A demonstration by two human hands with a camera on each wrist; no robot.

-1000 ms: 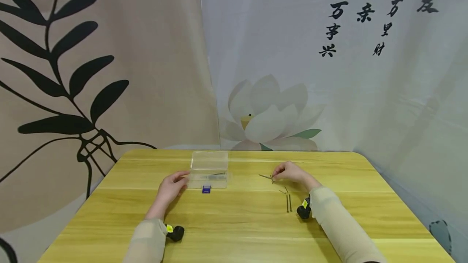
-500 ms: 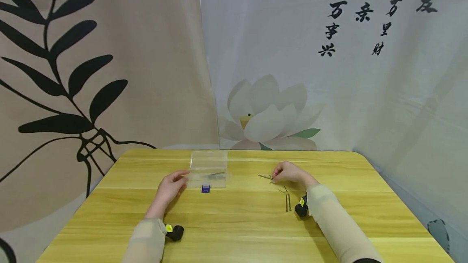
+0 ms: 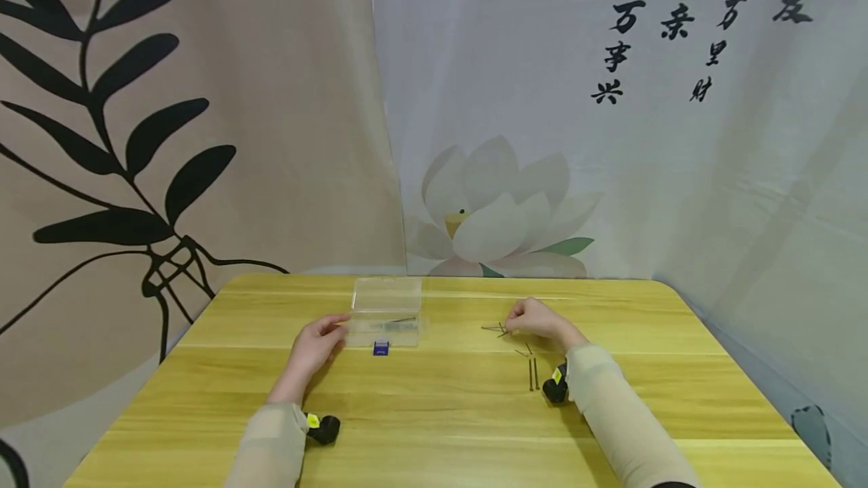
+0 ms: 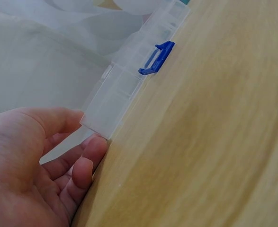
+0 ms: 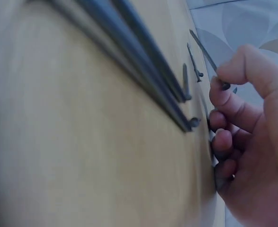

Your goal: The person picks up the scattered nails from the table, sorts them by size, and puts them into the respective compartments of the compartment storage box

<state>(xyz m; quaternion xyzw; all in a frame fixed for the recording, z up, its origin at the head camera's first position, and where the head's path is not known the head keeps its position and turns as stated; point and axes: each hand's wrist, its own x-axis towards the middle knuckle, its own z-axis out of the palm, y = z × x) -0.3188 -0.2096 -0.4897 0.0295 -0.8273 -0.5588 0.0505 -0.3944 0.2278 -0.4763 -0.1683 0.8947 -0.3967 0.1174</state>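
My left hand point(image 3: 317, 345) holds the near left side of an open clear plastic box point(image 4: 112, 101), thumb at the rim and fingertips low against its wall. A blue latch point(image 4: 160, 59) hangs from the box front. Dark, thin nails lie inside point(image 3: 401, 320). On the right, my right hand point(image 3: 539, 320) pinches a dark nail point(image 5: 206, 53) near its head between thumb and forefinger, the point facing away. Its other fingers are curled close to the tabletop. Two long nails point(image 5: 143, 66) and a few shorter nails point(image 5: 185, 80) lie on the wood beside this hand.
The wooden table point(image 3: 434, 413) runs back to a printed curtain point(image 3: 502, 96). The box's raised lid point(image 3: 386, 294) stands near the far table edge. Black wrist cameras point(image 3: 554, 386) sit at both cuffs.
My right wrist has shifted slightly to the left, and the nail at its fingertips lies at a slightly different slant. My left hand stays at the box. The head view has moved a little.
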